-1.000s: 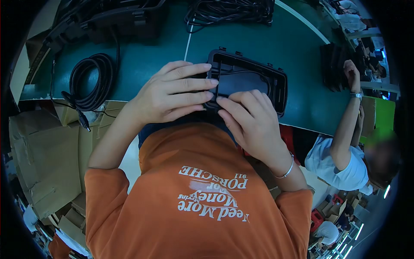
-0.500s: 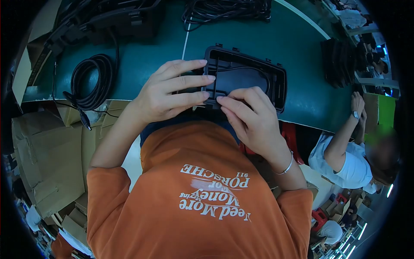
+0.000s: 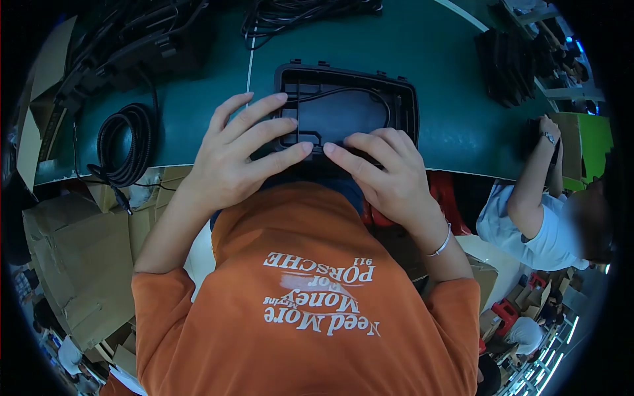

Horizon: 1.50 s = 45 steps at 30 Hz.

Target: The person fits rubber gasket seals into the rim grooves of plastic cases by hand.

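Note:
A black plastic case (image 3: 343,119), its inside facing up, lies at the table's near edge in front of me. Inside it, a thin black cable (image 3: 380,96) curves along the far and right sides. Over its left end, my left hand (image 3: 244,148) has its fingers spread, the tips at the dividers near the left wall. My right hand (image 3: 389,168) is at the near wall with bent fingers apart, the index tip beside a small raised part. The two index fingertips are close together. Both thumbs are hidden, and I see nothing held in either hand.
A coiled black cable (image 3: 125,145) lies left, its plug hanging over the edge. Black cases (image 3: 158,49) and bundled cables (image 3: 304,16) are farther back. Stacked black pieces (image 3: 505,66) stand right, near a seated person (image 3: 522,214). Cardboard boxes (image 3: 79,264) are at lower left.
The view has shifted, so case and table appear farther left. My left fingers have spread wider. My right hand has gone from a pinch at the near wall to fingers apart.

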Each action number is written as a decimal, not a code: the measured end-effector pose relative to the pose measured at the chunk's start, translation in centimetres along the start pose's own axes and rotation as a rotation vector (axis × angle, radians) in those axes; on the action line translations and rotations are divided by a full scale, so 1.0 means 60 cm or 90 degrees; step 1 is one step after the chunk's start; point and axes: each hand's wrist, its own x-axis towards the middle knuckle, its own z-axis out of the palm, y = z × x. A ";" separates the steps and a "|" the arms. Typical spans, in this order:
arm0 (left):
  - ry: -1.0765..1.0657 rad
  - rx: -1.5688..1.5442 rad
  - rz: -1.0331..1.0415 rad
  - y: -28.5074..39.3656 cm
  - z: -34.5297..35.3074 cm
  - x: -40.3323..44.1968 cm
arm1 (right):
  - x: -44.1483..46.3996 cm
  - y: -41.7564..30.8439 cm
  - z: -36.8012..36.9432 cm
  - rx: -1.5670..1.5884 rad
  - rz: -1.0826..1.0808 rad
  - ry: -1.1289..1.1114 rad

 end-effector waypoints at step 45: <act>-0.126 -0.032 0.077 0.105 0.086 0.109 | -0.104 0.085 -0.048 -0.102 0.080 0.031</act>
